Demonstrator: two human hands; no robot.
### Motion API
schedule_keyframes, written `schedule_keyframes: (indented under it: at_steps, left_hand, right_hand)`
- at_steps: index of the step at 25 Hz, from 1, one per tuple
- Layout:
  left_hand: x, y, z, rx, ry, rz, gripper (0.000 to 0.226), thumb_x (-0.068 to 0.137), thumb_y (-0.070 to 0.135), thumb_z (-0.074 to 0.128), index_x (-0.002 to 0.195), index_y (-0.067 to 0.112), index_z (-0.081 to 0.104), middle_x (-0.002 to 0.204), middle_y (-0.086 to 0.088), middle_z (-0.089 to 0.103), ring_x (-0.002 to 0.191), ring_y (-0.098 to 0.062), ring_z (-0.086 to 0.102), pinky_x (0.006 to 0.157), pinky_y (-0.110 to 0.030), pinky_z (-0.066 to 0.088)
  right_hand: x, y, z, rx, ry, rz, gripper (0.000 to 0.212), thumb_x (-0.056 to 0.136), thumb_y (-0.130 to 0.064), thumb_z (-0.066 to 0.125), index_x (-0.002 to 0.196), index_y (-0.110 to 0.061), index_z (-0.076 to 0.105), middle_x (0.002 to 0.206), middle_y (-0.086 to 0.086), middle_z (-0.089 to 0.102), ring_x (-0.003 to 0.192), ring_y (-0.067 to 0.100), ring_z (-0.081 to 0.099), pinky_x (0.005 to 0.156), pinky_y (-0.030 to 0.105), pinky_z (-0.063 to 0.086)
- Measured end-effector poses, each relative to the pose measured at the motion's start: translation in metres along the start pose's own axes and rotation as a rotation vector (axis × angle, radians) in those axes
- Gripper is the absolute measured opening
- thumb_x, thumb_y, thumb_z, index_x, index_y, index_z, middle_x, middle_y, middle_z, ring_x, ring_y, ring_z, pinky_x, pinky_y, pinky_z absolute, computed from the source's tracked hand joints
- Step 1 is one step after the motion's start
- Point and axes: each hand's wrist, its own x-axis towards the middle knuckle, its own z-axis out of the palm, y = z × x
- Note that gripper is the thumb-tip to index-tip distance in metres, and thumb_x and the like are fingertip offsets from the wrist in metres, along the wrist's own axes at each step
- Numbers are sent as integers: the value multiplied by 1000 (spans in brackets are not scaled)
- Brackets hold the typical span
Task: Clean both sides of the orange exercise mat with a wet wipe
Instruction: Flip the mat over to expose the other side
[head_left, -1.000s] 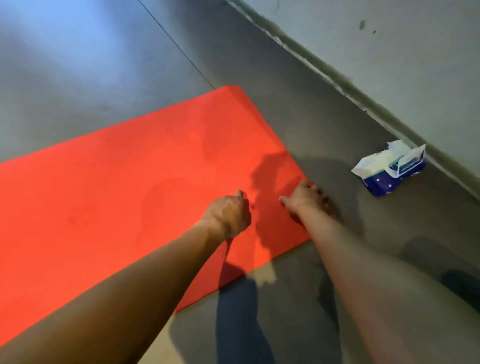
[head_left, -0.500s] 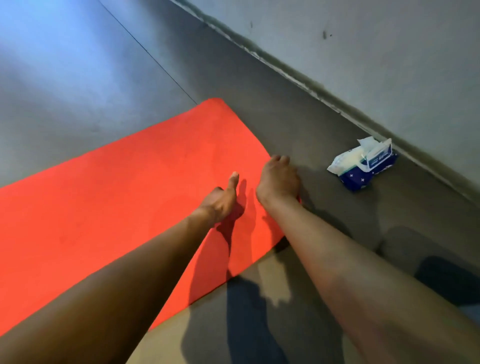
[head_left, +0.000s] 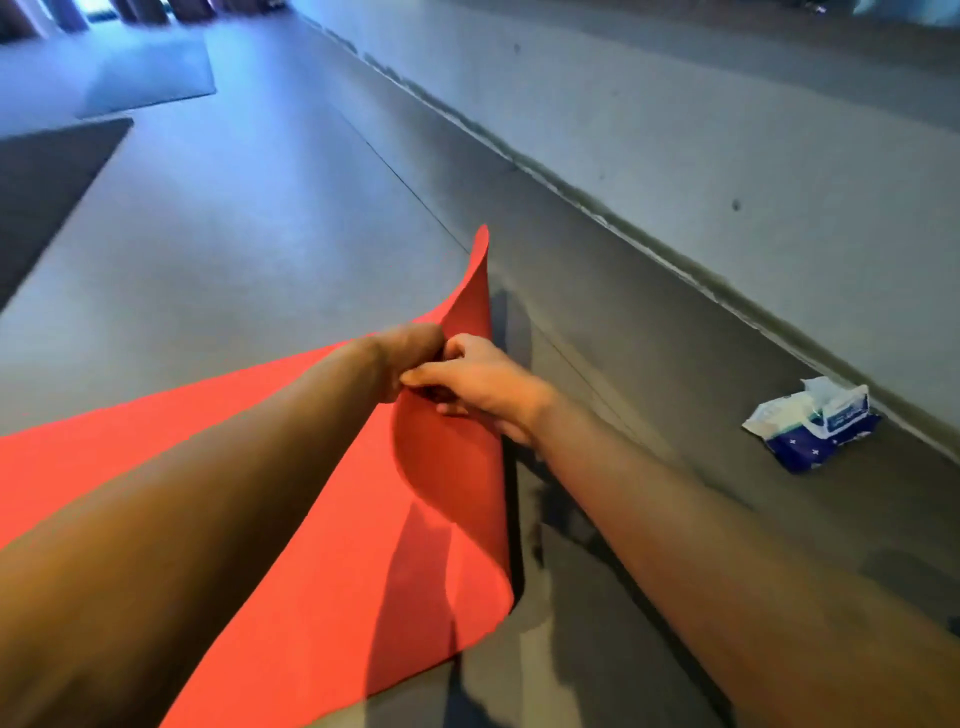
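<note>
Both hands are up at the short end of the mat, side by side and touching. The left hand (head_left: 413, 356) has its fingers curled round the mat's edge. The right hand (head_left: 480, 387) pinches the same edge, thumb on the side facing the camera and fingers tucked behind. Both forearms reach in from the bottom of the view.

The orange exercise mat (head_left: 311, 519) has the gripped end raised off the floor and curling over. Its far corner sticks up to a point and its near corner hangs down to the floor. The rest lies flat and runs off to the left under the left arm. The arm casts a shadow on the mat.

The floor (head_left: 260, 234) is smooth grey, with a thin dark seam line running away past the mat's tip. Shadows fall on it beside the raised end.

The wet wipe pack (head_left: 815, 423) is blue and white, with its flap open and a white wipe poking out. It lies on the floor to the right, at the foot of the wall and well apart from the mat.

The wall (head_left: 727, 130) is grey with a few dark specks and a rough joint line at its base. A dark rug (head_left: 47, 182) lies far left, with a paler grey mat (head_left: 150, 73) beyond it. The room's far end is blurred and lit bluish.
</note>
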Motion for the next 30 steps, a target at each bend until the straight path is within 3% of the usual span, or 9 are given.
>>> schedule_keyframes:
  at_steps: [5,8,10,11,14,19,22,26,30]
  left_hand:
    - [-23,-59,-104,98,345,-16,13,94,4,54,82,7,59,74,-12,59,53,-20,52,41,-25,39]
    - [-38,-115,-171,12,477,-29,29,94,-2,58,68,9,51,65,-10,52,44,-17,50,32,-18,35]
    - [-44,-155,-216,-35,638,-47,18,92,-5,52,77,1,59,73,-15,59,50,-17,61,43,-24,44]
    - [-46,-175,-235,-4,745,-69,12,91,-4,51,90,-5,63,85,-21,65,69,-23,68,58,-31,49]
    - [-55,-221,-264,160,892,-135,37,89,3,53,124,-8,47,118,-32,62,110,-44,61,87,-46,46]
    - [-52,-279,-254,566,739,-278,38,93,13,44,131,8,41,136,-29,45,122,-50,51,100,-53,45]
    - [-45,-281,-228,815,498,-186,58,84,12,55,140,10,39,158,-20,22,139,-44,33,109,-53,40]
    - [-35,-256,-182,850,300,161,88,70,32,73,141,0,32,158,-28,17,146,-45,22,116,-49,34]
    - [-37,-245,-153,911,186,250,137,65,58,80,158,4,-3,164,-17,-23,153,-35,-16,117,-66,19]
  right_hand:
    - [12,-11,92,-164,16,-194,35,85,-27,80,112,-10,66,82,-1,58,68,6,54,62,17,45]
    - [24,10,129,-403,44,-242,44,82,-56,74,108,-21,67,101,-2,61,87,8,61,84,27,53]
    - [37,32,143,-544,88,-120,57,80,-69,65,110,-20,66,112,5,63,103,21,63,95,36,51]
    - [39,41,148,-593,103,-15,73,75,-76,62,119,-18,63,120,9,63,111,26,62,98,37,49]
    - [44,86,168,-421,54,327,121,52,-87,69,148,-19,39,141,8,55,125,30,58,107,44,46]
    - [64,137,202,-421,85,323,152,21,-89,81,151,-37,22,144,6,52,123,25,60,105,45,50]
    - [34,85,221,-581,227,304,140,42,-83,78,157,-33,16,145,15,44,129,39,49,109,52,42]
    - [33,65,237,-688,346,236,114,64,-64,83,155,-32,21,143,14,43,129,42,45,107,53,41]
    - [55,40,223,-776,347,108,100,71,-48,84,152,-28,29,137,13,53,126,37,54,102,44,47]
